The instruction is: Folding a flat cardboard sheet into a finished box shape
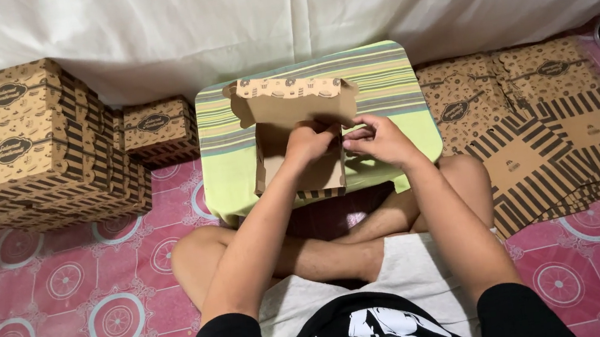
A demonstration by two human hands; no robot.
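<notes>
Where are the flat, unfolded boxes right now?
In the head view, the flat boxes lie spread on the floor to the person's right, beside the small striped table and the right knee.

Head-worn view, steeply downward, close

Stacked boxes (23,145) block left (flat sheets (545,134) crowd right).

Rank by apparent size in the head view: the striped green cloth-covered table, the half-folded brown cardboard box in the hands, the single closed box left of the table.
1. Striped green cloth-covered table, clearly largest.
2. Half-folded brown cardboard box, lid open, held by left hand and right hand.
3. Single closed patterned cardboard box, smallest; unsure, since it lies farther away.
</notes>
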